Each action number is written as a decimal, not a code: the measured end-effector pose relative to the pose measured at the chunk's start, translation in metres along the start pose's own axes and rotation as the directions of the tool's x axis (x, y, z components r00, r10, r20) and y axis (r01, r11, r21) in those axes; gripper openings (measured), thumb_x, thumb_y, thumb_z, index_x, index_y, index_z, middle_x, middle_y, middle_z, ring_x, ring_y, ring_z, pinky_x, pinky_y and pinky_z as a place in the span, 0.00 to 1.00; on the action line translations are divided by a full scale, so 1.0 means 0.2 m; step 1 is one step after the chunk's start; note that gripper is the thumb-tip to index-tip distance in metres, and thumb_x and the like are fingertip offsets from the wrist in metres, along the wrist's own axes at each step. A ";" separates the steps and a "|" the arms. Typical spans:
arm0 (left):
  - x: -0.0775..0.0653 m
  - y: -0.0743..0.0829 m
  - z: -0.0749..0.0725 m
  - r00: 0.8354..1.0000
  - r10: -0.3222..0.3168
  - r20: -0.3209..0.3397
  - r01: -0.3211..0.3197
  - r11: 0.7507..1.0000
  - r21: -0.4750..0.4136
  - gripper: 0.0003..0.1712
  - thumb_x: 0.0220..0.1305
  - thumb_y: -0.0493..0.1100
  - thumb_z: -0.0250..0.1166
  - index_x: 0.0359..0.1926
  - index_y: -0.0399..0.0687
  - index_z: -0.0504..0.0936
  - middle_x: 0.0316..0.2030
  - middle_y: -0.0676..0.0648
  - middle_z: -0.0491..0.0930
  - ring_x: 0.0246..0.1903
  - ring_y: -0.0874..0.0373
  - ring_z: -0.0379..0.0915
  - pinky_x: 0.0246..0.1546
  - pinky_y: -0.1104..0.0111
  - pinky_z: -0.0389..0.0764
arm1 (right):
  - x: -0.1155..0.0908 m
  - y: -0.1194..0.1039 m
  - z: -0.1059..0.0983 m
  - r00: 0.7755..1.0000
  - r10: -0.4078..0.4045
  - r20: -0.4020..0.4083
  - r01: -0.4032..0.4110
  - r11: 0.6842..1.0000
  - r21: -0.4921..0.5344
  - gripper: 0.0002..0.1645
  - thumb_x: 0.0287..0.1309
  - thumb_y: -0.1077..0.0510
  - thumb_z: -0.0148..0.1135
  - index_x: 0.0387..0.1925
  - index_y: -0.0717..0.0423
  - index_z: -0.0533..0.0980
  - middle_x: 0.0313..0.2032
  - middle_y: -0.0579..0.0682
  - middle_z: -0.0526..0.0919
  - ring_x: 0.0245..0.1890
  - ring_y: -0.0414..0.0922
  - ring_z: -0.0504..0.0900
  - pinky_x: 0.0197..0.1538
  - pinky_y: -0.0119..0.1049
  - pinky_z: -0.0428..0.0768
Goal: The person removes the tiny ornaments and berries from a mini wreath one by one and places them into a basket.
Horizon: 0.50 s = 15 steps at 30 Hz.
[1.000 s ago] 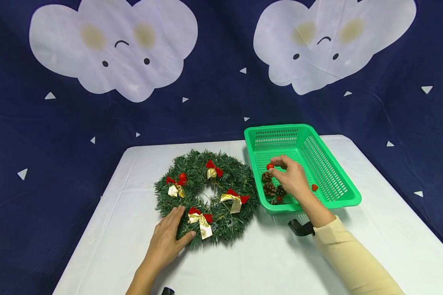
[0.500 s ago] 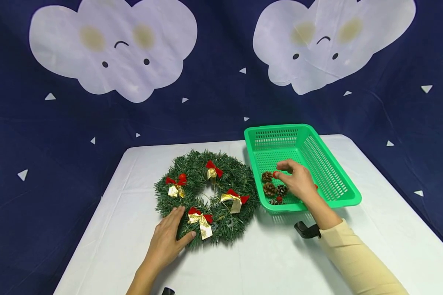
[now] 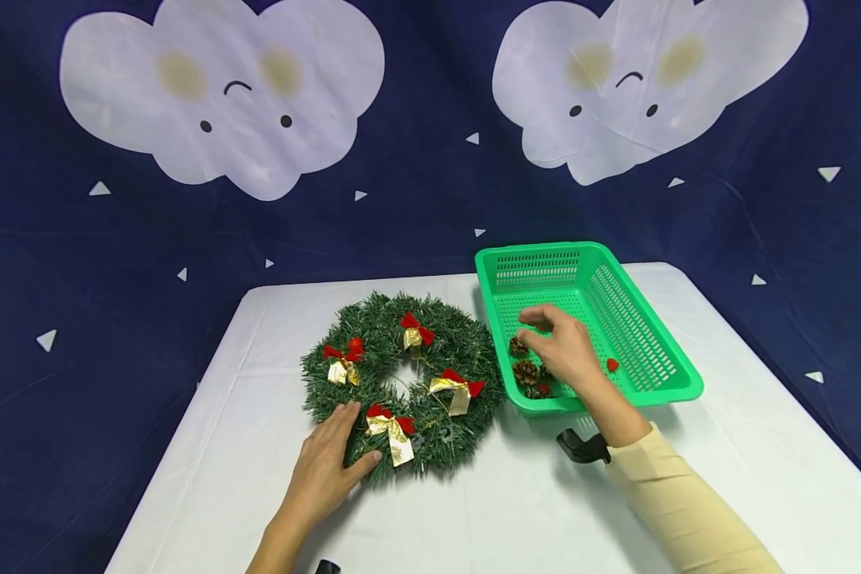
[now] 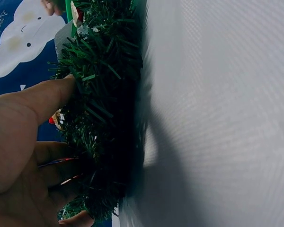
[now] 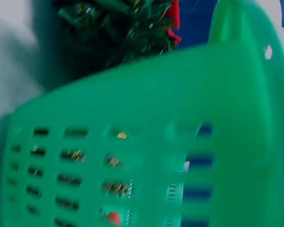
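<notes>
My left hand [image 3: 324, 458] rests on the near left edge of a green Christmas wreath [image 3: 473, 343], fingers extended over the needles and thumb apart. In the left wrist view, thumb and fingers spread against the wreath's side. The wreath bears red-and-gold bows [image 3: 390, 434] and a small red ball [image 3: 355, 344]. Over the left part of a green plastic basket [image 3: 646, 319] hovers my right hand [image 3: 565, 347], with thumb and index finger bent and their tips apart. A bit of red ball [image 3: 543, 326] shows between them; I cannot tell whether it is gripped.
Several pine cones [image 3: 524, 372] lie along the basket's left side, with another red ball [image 3: 612, 364] near its front. The basket stands close to the wreath's right side. Both sit on a white-covered table [image 3: 208, 446], before a dark blue cloud-patterned cloth [image 3: 416, 215].
My right hand shifted right and slightly down, then came back left. The red ball, seen earlier at its fingertips, is now mostly hidden by the fingers. The left hand and wreath stay put.
</notes>
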State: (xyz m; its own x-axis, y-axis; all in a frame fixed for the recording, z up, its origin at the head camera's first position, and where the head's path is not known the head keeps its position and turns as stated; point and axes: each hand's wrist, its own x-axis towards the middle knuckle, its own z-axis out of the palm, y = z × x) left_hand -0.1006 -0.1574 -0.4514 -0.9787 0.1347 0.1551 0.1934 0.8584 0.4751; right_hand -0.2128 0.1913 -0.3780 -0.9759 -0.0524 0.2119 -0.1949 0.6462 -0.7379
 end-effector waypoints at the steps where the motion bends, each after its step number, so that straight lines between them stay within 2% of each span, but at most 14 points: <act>1: 0.00 0.00 0.00 1.000 -0.001 0.000 0.001 1.000 -0.001 0.46 0.56 0.58 0.65 0.70 0.43 0.59 0.69 0.38 0.61 0.69 0.42 0.56 0.67 0.43 0.56 | 0.00 -0.02 0.01 1.000 -0.002 0.003 0.002 1.000 0.008 0.20 0.60 0.53 0.62 0.53 0.52 0.75 0.51 0.54 0.82 0.54 0.57 0.77 0.53 0.53 0.76; 15: 0.00 0.00 0.01 1.000 0.010 -0.015 -0.010 1.000 0.008 0.46 0.56 0.57 0.66 0.70 0.42 0.60 0.68 0.38 0.62 0.69 0.42 0.56 0.67 0.43 0.57 | 0.03 -0.20 0.12 0.997 -0.069 0.021 0.067 0.993 0.099 0.20 0.57 0.52 0.64 0.51 0.50 0.76 0.50 0.50 0.83 0.55 0.53 0.78 0.55 0.50 0.77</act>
State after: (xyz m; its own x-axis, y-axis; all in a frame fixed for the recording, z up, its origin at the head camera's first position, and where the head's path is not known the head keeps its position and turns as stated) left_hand -0.1008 -0.1576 -0.4527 -0.9755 0.1361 0.1727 0.2027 0.8609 0.4667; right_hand -0.2129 0.1469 -0.3628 -0.9620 -0.1130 0.2486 -0.2682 0.5630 -0.7818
